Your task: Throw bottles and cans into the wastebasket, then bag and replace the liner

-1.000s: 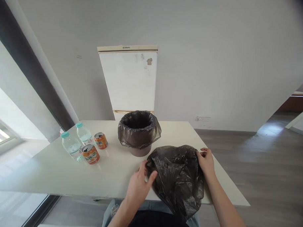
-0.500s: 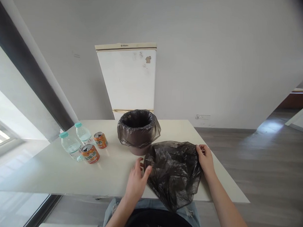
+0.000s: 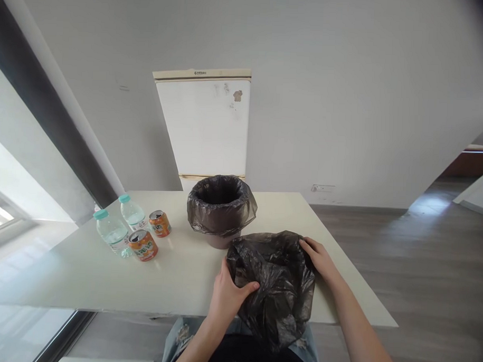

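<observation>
A black, see-through garbage bag (image 3: 277, 288) lies crumpled over the table's near edge, its lower part hanging above my lap. My left hand (image 3: 230, 294) grips its left side, thumb on top of the plastic and fingers partly hidden behind the edge. At the upper right corner of the bag, my right hand (image 3: 320, 260) holds the plastic, with some fingertips out of sight. Just beyond the bag stands a small trash bin (image 3: 219, 242), lined with another black bag (image 3: 220, 214) folded down over its rim.
To the left on the white table (image 3: 174, 284) stand two clear bottles with teal caps, one nearer (image 3: 111, 232) and one farther (image 3: 131, 213), beside two orange soda cans, front (image 3: 143, 245) and back (image 3: 159, 224). A white fridge (image 3: 206, 124) stands behind the table.
My left hand has moved right and closed on the bag's left side. My right hand has shifted slightly left, and the bag is more bunched together. The bin, bottles and cans have stayed put.
</observation>
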{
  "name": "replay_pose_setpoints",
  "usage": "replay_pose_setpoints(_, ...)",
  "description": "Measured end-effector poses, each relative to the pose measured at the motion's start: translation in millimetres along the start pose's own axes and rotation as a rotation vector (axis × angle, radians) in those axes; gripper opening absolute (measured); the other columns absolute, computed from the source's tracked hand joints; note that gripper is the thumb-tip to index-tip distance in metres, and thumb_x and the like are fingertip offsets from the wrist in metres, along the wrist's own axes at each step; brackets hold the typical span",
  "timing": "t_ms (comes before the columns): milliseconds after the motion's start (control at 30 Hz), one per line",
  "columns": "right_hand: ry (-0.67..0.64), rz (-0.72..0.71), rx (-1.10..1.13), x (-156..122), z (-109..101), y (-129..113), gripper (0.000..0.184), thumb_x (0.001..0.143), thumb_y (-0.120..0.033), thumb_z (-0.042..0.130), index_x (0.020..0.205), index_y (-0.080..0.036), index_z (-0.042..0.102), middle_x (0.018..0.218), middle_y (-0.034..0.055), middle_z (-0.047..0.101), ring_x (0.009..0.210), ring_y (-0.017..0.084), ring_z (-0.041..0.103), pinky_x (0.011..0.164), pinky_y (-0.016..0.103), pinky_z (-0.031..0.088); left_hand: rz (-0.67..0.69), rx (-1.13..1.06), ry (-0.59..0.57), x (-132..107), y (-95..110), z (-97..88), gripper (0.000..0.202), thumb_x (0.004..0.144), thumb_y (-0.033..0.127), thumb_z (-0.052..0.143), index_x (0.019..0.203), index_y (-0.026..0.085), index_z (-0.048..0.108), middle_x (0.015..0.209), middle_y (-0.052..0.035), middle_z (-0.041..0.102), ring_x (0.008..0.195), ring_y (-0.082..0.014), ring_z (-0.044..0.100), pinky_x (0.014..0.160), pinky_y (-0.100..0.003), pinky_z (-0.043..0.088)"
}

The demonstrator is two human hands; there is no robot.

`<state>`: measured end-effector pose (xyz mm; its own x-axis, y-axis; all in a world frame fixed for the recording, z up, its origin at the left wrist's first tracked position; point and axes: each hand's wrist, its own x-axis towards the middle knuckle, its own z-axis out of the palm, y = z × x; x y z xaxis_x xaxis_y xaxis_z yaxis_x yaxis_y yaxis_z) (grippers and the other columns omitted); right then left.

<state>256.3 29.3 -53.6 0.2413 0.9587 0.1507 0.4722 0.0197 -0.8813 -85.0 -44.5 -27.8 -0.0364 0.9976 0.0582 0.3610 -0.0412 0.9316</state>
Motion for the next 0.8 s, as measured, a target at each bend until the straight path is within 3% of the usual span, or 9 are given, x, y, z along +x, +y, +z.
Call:
replay_pose_setpoints(100,-0.023,-0.031,0.083,-0.7,-0.7,1.6,0.037,0.086,-0.061,0.065,0.083,-0.024,0.068,0.092,0.0046,0.073,0.091,0.027,0.064,0.085,0.037,0.048,0.057,-0.019,0.032,3.1,-4.6,-3.3,0.047,0.085,0.042,0.076,0.125,0.020,0.068,0.116,-0.0148,0.077,0.109,-0.0342,0.073,0.094,-0.045,0.057)
replay_pose_setpoints(167,-0.030,-0.062,0.118,-1.4,-1.6,1.8,0.039,0.089,-0.061,0.063,0.079,-0.024,0.061,0.082,0.0013,0.067,0.082,0.023,0.060,0.079,0.034,0.047,0.073,-0.014,0.119,8.9,-9.6,-10.7,0.032,0.092,0.045,0.067,0.111,0.019,0.073,0.105,-0.0148,0.078,0.101,-0.0344,0.074,0.089,-0.046,0.057)
replay_pose_setpoints(267,0.078,-0.034,0.167,-1.8,-2.9,1.0,0.043,0.089,-0.065,0.063,0.077,-0.024,0.054,0.074,-0.0010,0.060,0.075,0.020,0.055,0.070,0.031,0.044,0.061,-0.044,0.274,21.8,-20.4,-25.8,0.036,0.093,0.052,0.062,0.100,0.019,0.073,0.099,-0.0140,0.078,0.099,-0.0340,0.073,0.089,-0.045,0.056)
replay_pose_setpoints(367,0.151,0.032,0.213,-1.0,-4.7,-0.1,0.045,0.084,-0.068,0.066,0.079,-0.025,0.054,0.070,-0.0010,0.059,0.071,0.020,0.055,0.064,0.030,0.044,-0.002,-0.205,0.362,31.8,-31.6,-38.4,0.048,0.089,0.063,0.064,0.103,0.018,0.071,0.104,-0.0133,0.077,0.100,-0.0302,0.072,0.083,-0.038,0.057)
replay_pose_setpoints(500,0.187,0.014,0.295,-1.6,-5.6,-3.3,0.045,0.076,-0.064,0.074,0.093,-0.025,0.059,0.083,0.0018,0.068,0.080,0.024,0.063,0.070,0.032,0.050,-0.199,-0.453,0.295,28.8,-34.0,-42.7,0.068,0.087,0.076,0.059,0.121,0.018,0.065,0.108,-0.0123,0.075,0.082,-0.0231,0.072,0.061,-0.030,0.057)
replay_pose_setpoints(600,0.156,0.015,0.355,-3.6,-3.6,-5.0,0.045,0.079,-0.062,0.068,0.106,-0.027,0.060,0.094,0.0035,0.072,0.088,0.026,0.066,0.073,0.033,0.052,-0.270,-0.477,0.196,19.2,-26.8,-35.1,0.073,0.091,0.078,0.054,0.129,0.017,0.063,0.117,-0.0166,0.074,0.090,-0.0259,0.074,0.070,-0.034,0.061)
replay_pose_setpoints(733,0.202,0.072,0.398,-2.0,-3.5,-2.3,0.041,0.080,-0.056,0.058,0.109,-0.027,0.061,0.096,0.0033,0.072,0.087,0.026,0.067,0.070,0.033,0.052,-0.044,-0.260,0.099,14.8,-23.1,-20.8,0.066,0.081,0.060,0.078,0.129,0.016,0.065,0.128,-0.0177,0.072,0.124,-0.0338,0.067,0.102,-0.041,0.055)
replay_pose_setpoints(800,0.232,0.096,0.396,0.6,-5.3,0.8,0.043,0.076,-0.050,0.060,0.112,-0.027,0.060,0.098,0.0032,0.072,0.085,0.025,0.067,0.069,0.032,0.052,0.025,-0.190,0.122,18.2,-26.6,-17.3,0.065,0.078,0.051,0.083,0.130,0.018,0.063,0.127,-0.0167,0.071,0.123,-0.0331,0.066,0.099,-0.041,0.056)
